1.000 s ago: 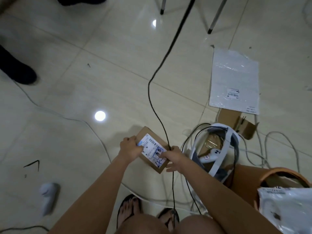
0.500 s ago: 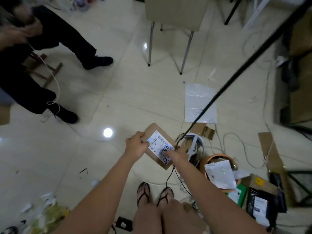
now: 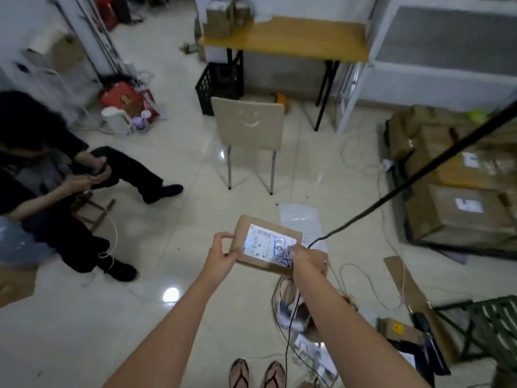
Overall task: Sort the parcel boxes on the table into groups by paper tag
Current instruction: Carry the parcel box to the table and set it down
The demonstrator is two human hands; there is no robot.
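A small flat brown parcel box [image 3: 249,228] with a white paper tag [image 3: 265,243] and blue handwriting is held up in front of me over the floor. My left hand [image 3: 222,252] grips its left edge. Its right edge is pinched by my right hand [image 3: 309,260]. A wooden table [image 3: 293,40] stands at the far side of the room, with several brown parcels [image 3: 219,19] at its left end. A stack of large brown boxes [image 3: 458,203] with white tags lies on the floor at the right.
A beige chair [image 3: 249,130] stands straight ahead, a black crate [image 3: 219,86] behind it. A person in black [image 3: 42,175] sits at the left. A black cable [image 3: 419,175] crosses at the right. Wires, a white bag [image 3: 300,219] and packaging litter the floor by my feet [image 3: 257,373].
The view has swung up from the floor to the room. Both hands have kept hold of the small box and raised it.
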